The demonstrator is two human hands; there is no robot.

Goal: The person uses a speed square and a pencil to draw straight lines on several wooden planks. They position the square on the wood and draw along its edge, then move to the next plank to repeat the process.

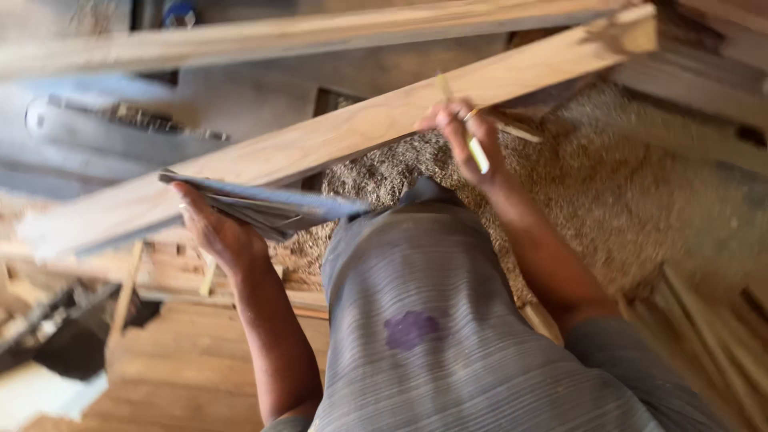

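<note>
Across the middle of the view, slanting from lower left up to upper right: long pale wooden plank [344, 136], rough splintered end at the upper right. Second plank [264, 36] above it, lying flatter, nearer the top edge.

Left hand [214, 230]: under the lower left stretch of the long plank, fingers curled around a metal try square [268, 204], grey blade laid flat against the plank's near face and projecting rightward.

Right hand [468, 136]: at the plank's near edge, right of centre; thumb and fingers pinching a pale pencil [478, 152], remaining fingers folded beside it. Whether the tip meets the wood: cannot tell, blurred.

Below the plank: heap of sawdust and shavings [608, 200], spreading right. Grey striped garment [424, 320] with a purple mark, lower centre. Stacked timber offcuts [712, 336] at the lower right corner. Saw blade [120, 120], blurred, at the upper left.
</note>
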